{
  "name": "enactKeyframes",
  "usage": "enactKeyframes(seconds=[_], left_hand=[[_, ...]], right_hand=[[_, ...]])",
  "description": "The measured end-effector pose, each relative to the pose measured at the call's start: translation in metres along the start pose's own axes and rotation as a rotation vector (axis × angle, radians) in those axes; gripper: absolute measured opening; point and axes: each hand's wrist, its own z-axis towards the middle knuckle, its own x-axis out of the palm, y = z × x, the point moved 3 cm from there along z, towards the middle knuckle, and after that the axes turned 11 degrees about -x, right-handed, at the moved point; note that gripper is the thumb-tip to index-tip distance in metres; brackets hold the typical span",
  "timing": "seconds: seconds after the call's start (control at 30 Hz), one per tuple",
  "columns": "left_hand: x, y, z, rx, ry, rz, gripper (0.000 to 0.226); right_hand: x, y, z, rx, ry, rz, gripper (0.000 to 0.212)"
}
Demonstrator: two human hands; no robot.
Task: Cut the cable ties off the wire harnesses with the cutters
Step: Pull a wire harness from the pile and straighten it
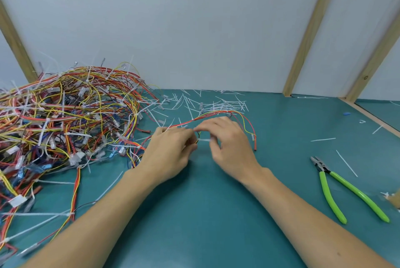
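- Two bare forearms are entering from the bottom edge, nearest the camera, and converging toward the middle of the teal mat [205, 213].
- The left hand [171, 153] is lying knuckles-up with its fingers curled around a thin wire harness [218, 114] at the point where the two hands are meeting.
- The right hand [229, 148] is sitting just beside the left, its fingertips pinching a white cable tie [204, 140] that is spanning the short gap between the hands.
- The held harness, made of red, orange and yellow wires, is arching away behind both hands and dropping to the mat on the right, where its loose ends [255, 142] are lying.
- The cutters [337, 183], with green handles, are lying untouched on the mat well to the right of the hands, handles spread and the tip pointing away from the camera.
- A large tangled heap of harnesses [65, 120], still carrying many white ties, is occupying the left side of the mat and touching the left forearm's side.
- Cut tie offcuts [218, 103] are lying scattered on the mat beyond the hands, near the white back panel [194, 29].
- A few stray offcuts [346, 162] are lying beside the cutters.
- Pale wooden battens [311, 29] are running up the panel at right.
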Motion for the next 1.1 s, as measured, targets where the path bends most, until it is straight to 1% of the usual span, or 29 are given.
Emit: enactKeyframes(seconds=[0.03, 0.07, 0.17, 0.23, 0.27, 0.33, 0.4, 0.47, 0.53, 0.57, 0.6, 0.67, 0.73, 0.77, 0.8, 0.83, 0.9, 0.93, 1.0, 1.1], left_hand=[[-0.002, -0.002, 0.000, 0.025, -0.017, -0.078, 0.006], [-0.004, -0.004, 0.000, 0.044, -0.032, -0.148, 0.007], [-0.008, -0.006, -0.001, 0.054, -0.103, -0.298, 0.007], [-0.012, -0.006, -0.003, 0.041, -0.207, -0.329, 0.002], [-0.016, -0.006, -0.003, 0.035, -0.286, -0.334, 0.004], [-0.025, -0.001, -0.002, 0.007, -0.455, -0.357, 0.013], [-0.032, 0.007, 0.001, -0.058, -0.590, -0.429, 0.019], [-0.037, 0.016, 0.002, -0.128, -0.680, -0.481, 0.024], [-0.037, 0.024, 0.002, -0.180, -0.706, -0.466, 0.029], [-0.035, 0.028, 0.003, -0.219, -0.673, -0.484, 0.033], [-0.031, 0.030, 0.004, -0.269, -0.596, -0.523, 0.037], [-0.021, 0.032, 0.004, -0.332, -0.345, -0.562, 0.045], [-0.008, 0.029, 0.002, -0.273, -0.069, -0.483, 0.054], [-0.002, 0.026, 0.001, -0.222, 0.049, -0.436, 0.058], [0.004, 0.022, -0.001, -0.178, 0.145, -0.401, 0.060], [0.008, 0.019, -0.002, -0.147, 0.215, -0.386, 0.062], [0.014, 0.014, -0.003, -0.120, 0.275, -0.389, 0.063], [0.015, 0.013, -0.002, -0.113, 0.273, -0.388, 0.062], [0.014, 0.013, -0.001, -0.111, 0.240, -0.386, 0.054], [0.010, 0.012, 0.000, -0.122, 0.177, -0.470, 0.040]], right_hand=[[0.001, -0.001, 0.001, 0.006, 0.021, 0.011, 0.051], [0.001, -0.004, 0.001, 0.013, 0.029, 0.025, 0.048], [0.000, -0.013, -0.003, 0.083, 0.039, 0.095, 0.022], [-0.001, -0.020, -0.007, 0.201, 0.014, 0.150, 0.011], [-0.001, -0.023, -0.008, 0.280, -0.022, 0.211, 0.009], [-0.001, -0.033, -0.012, 0.443, -0.129, 0.358, 0.020], [-0.005, -0.043, -0.014, 0.578, -0.264, 0.444, 0.026], [-0.012, -0.053, -0.016, 0.681, -0.416, 0.499, 0.026], [-0.019, -0.062, -0.020, 0.763, -0.546, 0.500, 0.029], [-0.022, -0.067, -0.023, 0.801, -0.598, 0.490, 0.030], [-0.025, -0.071, -0.026, 0.837, -0.643, 0.481, 0.031], [-0.028, -0.079, -0.031, 0.908, -0.692, 0.463, 0.032], [-0.028, -0.085, -0.035, 0.968, -0.694, 0.469, 0.028], [-0.026, -0.087, -0.036, 0.999, -0.689, 0.497, 0.021], [-0.024, -0.086, -0.036, 1.026, -0.675, 0.526, 0.009], [-0.023, -0.084, -0.036, 1.044, -0.662, 0.536, 0.011], [-0.024, -0.079, -0.033, 1.019, -0.637, 0.463, 0.040], [-0.026, -0.075, -0.031, 0.965, -0.631, 0.379, 0.049], [-0.030, -0.061, -0.022, 0.754, -0.638, 0.227, 0.056], [-0.039, -0.037, -0.010, 0.401, -0.639, -0.002, 0.058]])
